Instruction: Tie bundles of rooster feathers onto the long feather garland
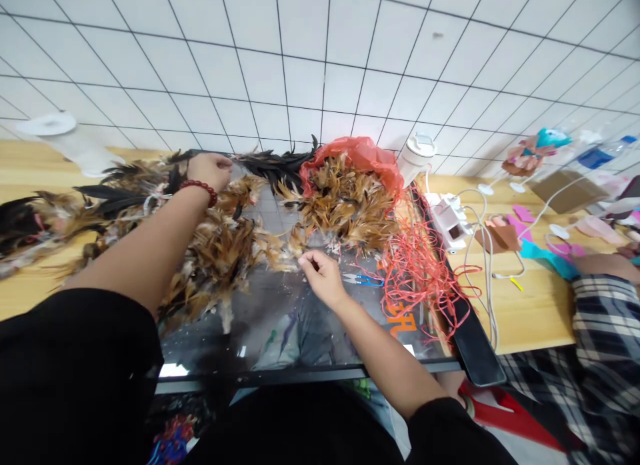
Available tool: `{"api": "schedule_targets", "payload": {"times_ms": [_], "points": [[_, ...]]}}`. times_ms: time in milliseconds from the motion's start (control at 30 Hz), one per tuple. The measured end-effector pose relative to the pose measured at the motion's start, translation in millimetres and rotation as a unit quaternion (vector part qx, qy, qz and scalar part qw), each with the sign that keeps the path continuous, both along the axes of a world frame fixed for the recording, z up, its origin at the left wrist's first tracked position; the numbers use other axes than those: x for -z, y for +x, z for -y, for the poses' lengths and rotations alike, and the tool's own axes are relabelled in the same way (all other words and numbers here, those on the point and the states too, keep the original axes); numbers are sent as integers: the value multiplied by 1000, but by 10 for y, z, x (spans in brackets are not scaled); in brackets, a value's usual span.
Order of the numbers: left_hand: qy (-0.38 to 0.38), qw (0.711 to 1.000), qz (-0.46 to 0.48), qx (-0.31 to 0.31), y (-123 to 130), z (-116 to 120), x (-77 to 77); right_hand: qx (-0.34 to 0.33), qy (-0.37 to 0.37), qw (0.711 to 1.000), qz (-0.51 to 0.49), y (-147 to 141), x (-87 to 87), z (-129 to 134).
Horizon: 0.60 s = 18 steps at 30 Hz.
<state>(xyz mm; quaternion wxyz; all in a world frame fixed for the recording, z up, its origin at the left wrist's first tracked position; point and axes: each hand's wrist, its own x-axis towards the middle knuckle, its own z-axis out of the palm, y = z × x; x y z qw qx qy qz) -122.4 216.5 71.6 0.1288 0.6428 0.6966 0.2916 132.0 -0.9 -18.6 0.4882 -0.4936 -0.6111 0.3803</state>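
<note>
My left hand (210, 171), with a red bead bracelet (203, 190) at the wrist, reaches to the far side of the dark glossy board (300, 318). Its fingers are curled above the brown and black feathers, and what they hold, if anything, is hidden. Closer in, my right hand (323, 275) is closed in a pinch, its fingertips touching pale brown feathers (280, 248). A large heap of brown feathers (220, 245) lies between the hands and to the left. Blue-handled thread snips (364, 279) lie to the right of my right hand.
A red plastic bag (350, 151) stands open behind more brown feathers. Tangled red string (420, 271) covers the right side, beside a black phone (475, 351). Farther right are a white cup (417, 155), a power strip (445, 218), cables and a person's plaid sleeve (607, 325).
</note>
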Motion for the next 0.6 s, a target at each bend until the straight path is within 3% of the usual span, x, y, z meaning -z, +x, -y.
{"api": "schedule_targets", "payload": {"times_ms": [67, 167, 300, 367, 500, 567, 600], "points": [[-35, 997, -69, 23, -116, -82, -32, -3, 6, 1000, 4, -5, -6, -5], [-81, 984, -125, 99, -40, -154, 32, -5, 11, 1000, 5, -3, -16, -11], [-168, 936, -231, 205, 135, -211, 167, -7, 11, 1000, 19, 2, -24, -17], [-168, 924, -267, 215, 145, -202, 137, -9, 12, 1000, 25, 2, -24, -20], [-48, 970, -211, 108, 80, 1, -210, -10, 9, 999, 29, -4, -23, -25], [24, 987, -146, 58, 88, 242, -436, -11, 8, 1000, 28, -5, -22, -26], [51, 991, -104, 64, 116, 401, -528, -12, 9, 1000, 27, -6, -21, -26]]}}
